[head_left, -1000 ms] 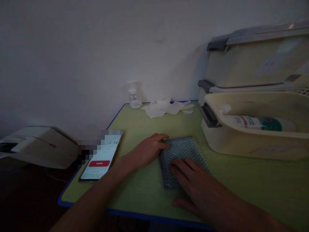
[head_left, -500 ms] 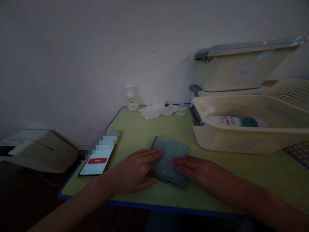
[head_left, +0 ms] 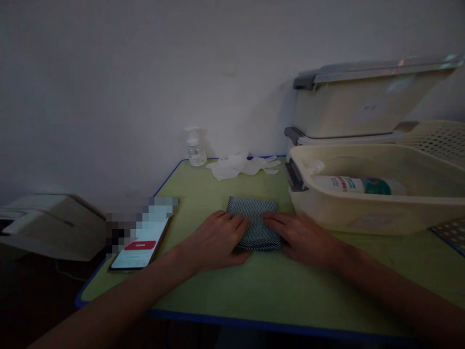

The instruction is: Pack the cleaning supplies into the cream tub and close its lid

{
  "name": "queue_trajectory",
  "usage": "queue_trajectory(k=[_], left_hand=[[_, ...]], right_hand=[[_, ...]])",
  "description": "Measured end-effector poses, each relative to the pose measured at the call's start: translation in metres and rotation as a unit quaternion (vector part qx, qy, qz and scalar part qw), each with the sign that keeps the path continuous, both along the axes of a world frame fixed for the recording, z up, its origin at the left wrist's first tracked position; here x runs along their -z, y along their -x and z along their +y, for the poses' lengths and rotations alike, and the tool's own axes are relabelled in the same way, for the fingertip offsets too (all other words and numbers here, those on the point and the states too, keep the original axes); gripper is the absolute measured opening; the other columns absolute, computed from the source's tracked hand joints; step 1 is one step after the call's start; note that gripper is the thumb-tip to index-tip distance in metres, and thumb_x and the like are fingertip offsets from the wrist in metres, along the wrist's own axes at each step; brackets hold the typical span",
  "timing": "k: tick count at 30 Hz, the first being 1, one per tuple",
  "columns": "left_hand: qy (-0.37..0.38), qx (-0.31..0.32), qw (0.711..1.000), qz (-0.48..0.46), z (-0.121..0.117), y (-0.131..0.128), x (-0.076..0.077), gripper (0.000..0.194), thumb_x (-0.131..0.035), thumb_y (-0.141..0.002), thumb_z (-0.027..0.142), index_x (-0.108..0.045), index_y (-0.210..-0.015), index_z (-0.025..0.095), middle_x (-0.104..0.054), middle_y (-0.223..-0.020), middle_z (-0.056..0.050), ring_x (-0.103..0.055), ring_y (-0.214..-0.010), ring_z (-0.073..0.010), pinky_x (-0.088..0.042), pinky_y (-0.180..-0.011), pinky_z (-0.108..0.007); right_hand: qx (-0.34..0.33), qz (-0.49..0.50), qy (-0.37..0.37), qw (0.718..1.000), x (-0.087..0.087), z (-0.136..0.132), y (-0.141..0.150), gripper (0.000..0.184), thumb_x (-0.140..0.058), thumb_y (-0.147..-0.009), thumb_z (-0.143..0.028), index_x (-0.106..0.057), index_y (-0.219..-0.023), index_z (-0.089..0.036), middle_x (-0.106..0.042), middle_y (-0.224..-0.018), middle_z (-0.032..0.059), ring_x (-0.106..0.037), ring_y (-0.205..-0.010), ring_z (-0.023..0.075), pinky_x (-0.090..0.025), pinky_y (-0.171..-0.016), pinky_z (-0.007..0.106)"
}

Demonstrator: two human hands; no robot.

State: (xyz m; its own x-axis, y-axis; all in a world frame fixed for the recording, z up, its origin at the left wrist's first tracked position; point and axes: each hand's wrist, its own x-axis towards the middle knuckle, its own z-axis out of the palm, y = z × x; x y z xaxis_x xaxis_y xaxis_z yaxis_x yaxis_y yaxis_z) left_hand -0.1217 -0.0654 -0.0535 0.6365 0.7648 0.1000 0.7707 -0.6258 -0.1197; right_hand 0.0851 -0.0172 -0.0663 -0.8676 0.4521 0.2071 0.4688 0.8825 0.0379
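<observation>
A folded blue-grey woven cloth [head_left: 256, 220] with a dark speckled border lies flat on the green table [head_left: 203, 295]. At its left side is my left hand [head_left: 227, 242], the curled fingers on its top and the thumb low by the near corner. From the right, my right hand [head_left: 298, 237] grips the other side, fingertips on the upper face. The right thumb is mostly hidden beside the near edge. Several folded layers show along the side closest to me.
A phone [head_left: 140, 247] with a lit screen lies left. At the back are a pump bottle [head_left: 196, 150] and white gloves [head_left: 240, 166]. A cream bin [head_left: 363, 213] holding a white-green bottle [head_left: 356, 184] stands right, before stacked lidded boxes [head_left: 345, 109]. A white appliance [head_left: 58, 225] sits beyond the left edge.
The cloth has turned from slanted to nearly square with the table and sits slightly farther from me. Both hands have moved with it, their fingers more curled at its sides.
</observation>
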Motion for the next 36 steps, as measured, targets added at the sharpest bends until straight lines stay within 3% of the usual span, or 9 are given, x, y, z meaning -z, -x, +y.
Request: queue_trajectory(k=[3, 7, 14, 18, 22, 25, 31, 36], left_hand=[[-0.015, -0.004, 1.0, -0.004, 0.001, -0.001, 0.006, 0.045, -0.053, -0.077, 0.044, -0.053, -0.105, 0.01, -0.06, -0.092, -0.012, -0.058, -0.08, -0.027, -0.046, -0.073, -0.041], [-0.019, -0.013, 0.999, -0.049, 0.0, 0.005, 0.016, 0.046, -0.054, -0.076, 0.044, -0.053, -0.109, 0.011, -0.06, -0.099, -0.012, -0.057, -0.086, -0.0266, -0.046, -0.078, -0.041], [-0.021, -0.024, 0.992, -0.12, 0.0, 0.015, 0.023, 0.028, -0.05, -0.079, 0.011, -0.056, -0.106, 0.012, -0.062, -0.108, -0.009, -0.059, -0.092, -0.0204, -0.047, -0.083, -0.034], [-0.028, 0.0, 0.989, -0.144, -0.001, 0.017, 0.024, 0.026, -0.042, -0.083, 0.004, -0.056, -0.102, 0.012, -0.064, -0.107, -0.008, -0.06, -0.093, -0.017, -0.047, -0.085, -0.03], [-0.011, 0.019, 0.99, -0.137, -0.004, 0.018, 0.023, 0.02, -0.04, -0.084, 0.006, -0.056, -0.095, 0.013, -0.066, -0.101, -0.009, -0.062, -0.084, -0.0174, -0.049, -0.077, -0.029], [0.035, 0.014, 0.992, -0.12, -0.007, 0.019, 0.019, 0.018, -0.041, -0.083, 0.006, -0.055, -0.091, 0.015, -0.066, -0.085, -0.006, -0.062, -0.069, -0.0176, -0.05, -0.065, -0.031], [0.111, -0.02, 0.985, -0.133, -0.009, 0.02, 0.01, 0.015, -0.042, -0.079, 0.006, -0.053, -0.085, 0.015, -0.062, -0.072, -0.002, -0.057, -0.06, -0.0177, -0.047, -0.054, -0.029], [0.131, -0.013, 0.979, -0.157, -0.006, 0.018, 0.009, 0.014, -0.04, -0.082, 0.007, -0.053, -0.083, 0.014, -0.062, -0.078, -0.005, -0.057, -0.068, -0.0183, -0.046, -0.059, -0.029]], right_hand=[[0.01, 0.029, -0.016, 0.999, 0.004, -0.003, 0.0, 0.034, -0.058, -0.067, -0.011, -0.06, -0.101, -0.01, -0.061, -0.111, 0.0156, -0.063, -0.09, 0.0242, -0.054, -0.071, 0.038], [-0.002, 0.063, -0.03, 0.998, 0.011, 0.002, -0.003, 0.039, -0.05, -0.066, -0.002, -0.06, -0.102, -0.013, -0.062, -0.111, 0.0119, -0.062, -0.094, 0.0203, -0.053, -0.077, 0.033], [-0.033, 0.098, -0.01, 0.995, 0.008, 0.006, -0.009, 0.051, -0.036, -0.065, 0.0, -0.059, -0.109, -0.011, -0.063, -0.109, 0.0117, -0.062, -0.095, 0.0194, -0.054, -0.078, 0.034], [-0.072, 0.121, -0.004, 0.99, 0.011, 0.005, -0.013, 0.048, -0.037, -0.068, -0.003, -0.058, -0.109, -0.015, -0.065, -0.106, 0.0091, -0.062, -0.095, 0.0198, -0.056, -0.077, 0.035], [-0.106, 0.129, 0.003, 0.986, 0.012, 0.005, -0.016, 0.053, -0.04, -0.066, -0.004, -0.055, -0.114, -0.019, -0.065, -0.106, 0.0065, -0.062, -0.095, 0.0192, -0.056, -0.078, 0.032], [-0.119, 0.115, 0.013, 0.986, 0.005, 0.004, -0.017, 0.052, -0.041, -0.064, -0.003, -0.057, -0.111, -0.019, -0.066, -0.104, 0.0053, -0.063, -0.092, 0.0187, -0.056, -0.077, 0.029], [-0.091, 0.116, 0.145, 0.978, 0.001, 0.002, -0.019, 0.041, -0.042, -0.069, -0.008, -0.059, -0.104, -0.021, -0.066, -0.099, 0.0041, -0.063, -0.091, 0.0174, -0.053, -0.079, 0.026], [-0.029, 0.163, 0.119, 0.979, 0.024, 0.003, -0.032, 0.035, -0.042, -0.079, -0.022, -0.057, -0.111, -0.027, -0.066, -0.098, 0.0039, -0.063, -0.089, 0.0208, -0.054, -0.077, 0.033]])
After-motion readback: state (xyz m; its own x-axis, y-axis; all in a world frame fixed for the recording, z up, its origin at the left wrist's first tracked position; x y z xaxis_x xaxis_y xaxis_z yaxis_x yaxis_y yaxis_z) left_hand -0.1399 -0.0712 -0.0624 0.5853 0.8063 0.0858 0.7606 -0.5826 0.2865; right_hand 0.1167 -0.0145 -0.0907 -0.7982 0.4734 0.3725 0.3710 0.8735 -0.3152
